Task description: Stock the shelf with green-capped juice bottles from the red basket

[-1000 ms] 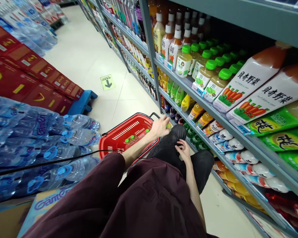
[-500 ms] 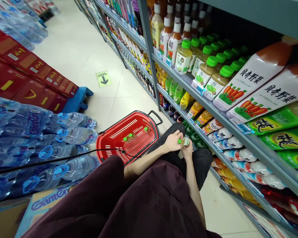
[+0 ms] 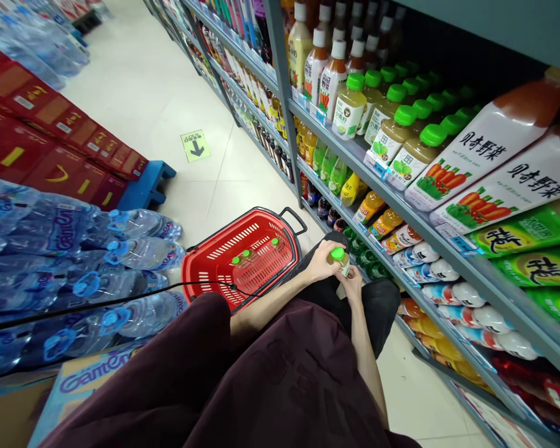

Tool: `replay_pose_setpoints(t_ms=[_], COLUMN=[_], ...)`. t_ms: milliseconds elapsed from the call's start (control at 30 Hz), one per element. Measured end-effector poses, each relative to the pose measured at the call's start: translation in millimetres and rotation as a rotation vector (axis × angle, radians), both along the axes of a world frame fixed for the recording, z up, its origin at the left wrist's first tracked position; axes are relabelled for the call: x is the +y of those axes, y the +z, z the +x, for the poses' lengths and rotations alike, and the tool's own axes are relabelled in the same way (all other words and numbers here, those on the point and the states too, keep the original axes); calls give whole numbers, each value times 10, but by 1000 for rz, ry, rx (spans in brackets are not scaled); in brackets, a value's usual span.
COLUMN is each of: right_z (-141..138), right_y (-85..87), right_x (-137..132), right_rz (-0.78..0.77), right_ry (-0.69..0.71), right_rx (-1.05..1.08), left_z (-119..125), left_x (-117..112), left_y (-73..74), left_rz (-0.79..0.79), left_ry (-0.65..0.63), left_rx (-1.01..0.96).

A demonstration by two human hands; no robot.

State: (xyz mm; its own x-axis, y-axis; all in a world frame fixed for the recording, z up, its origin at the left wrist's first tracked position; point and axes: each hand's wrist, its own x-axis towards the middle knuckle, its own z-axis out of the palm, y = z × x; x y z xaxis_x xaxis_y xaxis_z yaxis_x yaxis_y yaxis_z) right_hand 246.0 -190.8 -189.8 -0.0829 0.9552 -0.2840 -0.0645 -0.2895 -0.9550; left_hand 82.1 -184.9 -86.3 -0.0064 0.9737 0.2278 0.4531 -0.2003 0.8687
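Note:
Between my two hands is a small juice bottle (image 3: 345,266) with a green cap and a pale label, held above my dark-trousered knees. My left hand (image 3: 322,260) is closed round its upper part, fingers beside the cap. Lower on the other side, my right hand (image 3: 353,285) has its fingers closed at the bottle's base. A small pale flat piece (image 3: 340,291) shows beside the right hand; what it is I cannot tell. To the left stands a red shopping basket (image 3: 224,249) on the floor, with several green-capped bottles (image 3: 246,255) in it.
A grey shelf rack (image 3: 326,127) full of drinks runs along my right, green-capped bottles (image 3: 392,134) on its upper shelf. Packs of water bottles (image 3: 135,255) and red cartons (image 3: 60,130) on a blue pallet (image 3: 152,186) line the left. A black cord (image 3: 121,300) crosses the view.
The juice bottle has turned from lying sideways to more upright, its cap now facing up towards me. My left hand has shifted slightly up with it. The basket's contents look unchanged.

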Motion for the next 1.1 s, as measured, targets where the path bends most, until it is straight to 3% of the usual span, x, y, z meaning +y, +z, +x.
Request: replay_pose_setpoints(t_ms=[133,300,467,600,833,1100], right_z=[-21,-6,-11,-55,-54,-40], right_y=[30,88,137,183,220,173], right_x=[-26,-36,-46,-48,-35,-35], right_rz=[2,-9,-38,-41,-21,-8], right_ry=[46,46,62,91,128,138], right_rx=[-3,-12,-22,-13,-15,-49], left_z=[-16,-16,-89,-140,-140,-152], left_x=[37,140,173,174,235,235], left_y=[-48,-301,-574,-711,-768,-757], left_rz=[-135,-364,-532,-586,-666,-668], left_ry=[-8,-167,-83,12,125,145], left_rx=[-209,-650,-813,-977,-1083,-1138])
